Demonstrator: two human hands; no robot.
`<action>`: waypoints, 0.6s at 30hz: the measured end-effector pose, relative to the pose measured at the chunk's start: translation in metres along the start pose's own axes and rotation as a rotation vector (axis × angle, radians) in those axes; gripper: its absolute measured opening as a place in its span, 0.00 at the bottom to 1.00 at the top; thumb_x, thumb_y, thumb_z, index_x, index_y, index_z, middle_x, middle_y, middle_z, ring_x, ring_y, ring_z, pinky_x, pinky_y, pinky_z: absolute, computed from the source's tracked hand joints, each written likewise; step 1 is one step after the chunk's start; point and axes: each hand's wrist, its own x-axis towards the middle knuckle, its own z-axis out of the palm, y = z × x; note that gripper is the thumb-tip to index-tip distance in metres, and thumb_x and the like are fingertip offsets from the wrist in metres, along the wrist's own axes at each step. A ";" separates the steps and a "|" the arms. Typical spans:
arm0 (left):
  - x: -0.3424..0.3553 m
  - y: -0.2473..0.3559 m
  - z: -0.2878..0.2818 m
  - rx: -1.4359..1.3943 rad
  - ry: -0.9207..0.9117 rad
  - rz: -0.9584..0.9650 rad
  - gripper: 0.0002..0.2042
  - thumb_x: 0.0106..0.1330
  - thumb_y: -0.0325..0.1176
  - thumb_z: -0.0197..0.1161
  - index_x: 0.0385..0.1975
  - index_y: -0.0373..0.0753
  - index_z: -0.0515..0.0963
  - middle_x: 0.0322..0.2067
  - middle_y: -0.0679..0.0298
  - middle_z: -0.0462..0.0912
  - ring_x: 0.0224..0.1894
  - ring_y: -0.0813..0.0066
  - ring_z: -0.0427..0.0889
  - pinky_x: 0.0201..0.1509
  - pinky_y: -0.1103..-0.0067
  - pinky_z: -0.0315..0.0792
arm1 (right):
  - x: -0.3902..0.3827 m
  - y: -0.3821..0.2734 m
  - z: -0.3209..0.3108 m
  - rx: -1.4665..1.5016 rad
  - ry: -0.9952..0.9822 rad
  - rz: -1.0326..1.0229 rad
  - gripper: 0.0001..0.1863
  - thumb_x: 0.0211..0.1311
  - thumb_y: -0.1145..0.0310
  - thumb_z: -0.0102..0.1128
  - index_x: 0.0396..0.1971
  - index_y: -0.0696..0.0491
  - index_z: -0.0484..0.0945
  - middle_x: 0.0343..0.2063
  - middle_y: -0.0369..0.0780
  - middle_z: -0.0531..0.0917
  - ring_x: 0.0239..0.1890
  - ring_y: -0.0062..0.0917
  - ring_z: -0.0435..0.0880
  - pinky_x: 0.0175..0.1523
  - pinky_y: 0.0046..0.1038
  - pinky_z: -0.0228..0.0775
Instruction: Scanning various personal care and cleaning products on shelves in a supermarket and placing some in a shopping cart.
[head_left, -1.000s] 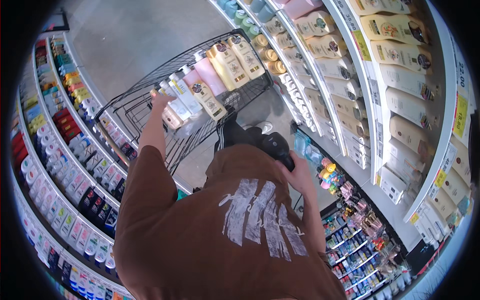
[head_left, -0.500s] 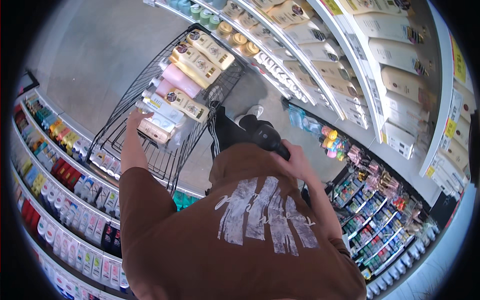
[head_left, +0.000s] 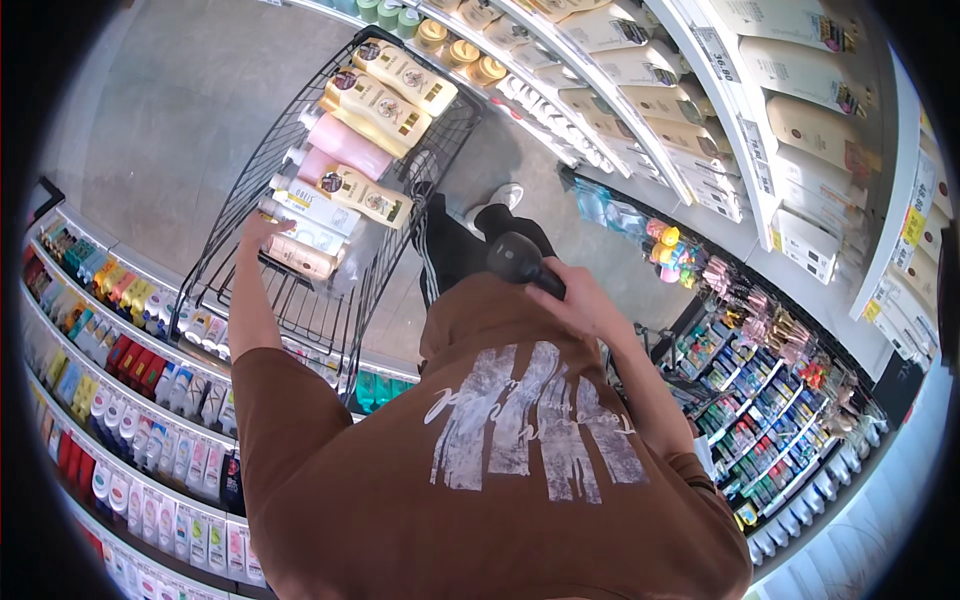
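My left hand point(head_left: 268, 230) reaches over the black wire cart point(head_left: 228, 272), fingers curled on the end of a pale bottle point(head_left: 310, 228) among a row of bottles lying across it. Beside that bottle lie a beige bottle point(head_left: 298, 255), white and pink bottles point(head_left: 348, 150), and several large cream-yellow bottles point(head_left: 375, 110). My right hand point(head_left: 575, 300) is closed round a black handheld object with a rounded head point(head_left: 515, 258), held against the front of my brown shirt point(head_left: 500, 510). My legs and a white shoe point(head_left: 502, 200) show beyond it.
Shelves of toiletries point(head_left: 150, 430) curve along the left and lower left. On the right, white shelves point(head_left: 770, 180) carry rows of cream and white bottles. Hanging colourful goods point(head_left: 665, 250) and a rack of small packets point(head_left: 740, 410) stand at the lower right. Grey floor point(head_left: 170, 110) lies beyond the cart.
The view has turned, so the cart and shelves sit higher and further left. My right hand with the black object has risen slightly leftward. My left hand stays at the bottles.
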 end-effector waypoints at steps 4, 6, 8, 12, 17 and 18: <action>-0.013 0.013 0.004 -0.150 0.022 0.139 0.44 0.40 0.39 0.89 0.59 0.27 0.74 0.53 0.51 0.84 0.56 0.62 0.82 0.60 0.70 0.77 | 0.006 0.004 0.005 0.001 0.022 -0.063 0.22 0.65 0.57 0.67 0.49 0.59 0.78 0.25 0.51 0.80 0.29 0.47 0.81 0.39 0.39 0.72; -0.019 0.010 0.006 -0.199 0.041 0.103 0.44 0.40 0.38 0.89 0.59 0.27 0.74 0.53 0.51 0.83 0.54 0.63 0.83 0.58 0.70 0.78 | 0.008 0.005 0.004 -0.007 -0.005 -0.056 0.22 0.65 0.57 0.67 0.49 0.59 0.78 0.25 0.52 0.80 0.29 0.47 0.81 0.39 0.39 0.73; -0.023 0.027 0.008 -0.247 0.045 0.086 0.43 0.41 0.37 0.89 0.59 0.27 0.73 0.53 0.51 0.83 0.53 0.64 0.84 0.56 0.70 0.79 | 0.009 0.006 0.004 -0.018 -0.013 -0.034 0.23 0.65 0.57 0.67 0.50 0.59 0.78 0.26 0.52 0.81 0.30 0.47 0.82 0.39 0.39 0.73; -0.035 0.029 0.013 -0.366 0.033 0.109 0.36 0.42 0.33 0.88 0.53 0.27 0.78 0.48 0.53 0.86 0.45 0.66 0.86 0.50 0.72 0.81 | 0.012 0.003 0.000 -0.049 -0.014 -0.094 0.24 0.66 0.55 0.67 0.50 0.60 0.78 0.28 0.53 0.82 0.32 0.49 0.83 0.41 0.41 0.73; -0.064 0.028 0.028 -0.541 0.061 0.164 0.27 0.46 0.25 0.83 0.48 0.28 0.81 0.44 0.55 0.88 0.42 0.66 0.88 0.49 0.70 0.82 | 0.017 0.012 0.006 -0.123 -0.009 -0.097 0.27 0.67 0.51 0.64 0.53 0.58 0.77 0.35 0.56 0.84 0.40 0.54 0.84 0.47 0.47 0.75; -0.069 0.050 0.038 -0.564 0.118 0.181 0.27 0.47 0.24 0.82 0.50 0.29 0.80 0.45 0.54 0.87 0.43 0.65 0.87 0.50 0.69 0.82 | 0.014 0.019 -0.002 -0.112 -0.031 -0.080 0.28 0.67 0.50 0.63 0.54 0.58 0.77 0.36 0.56 0.85 0.42 0.54 0.84 0.48 0.48 0.75</action>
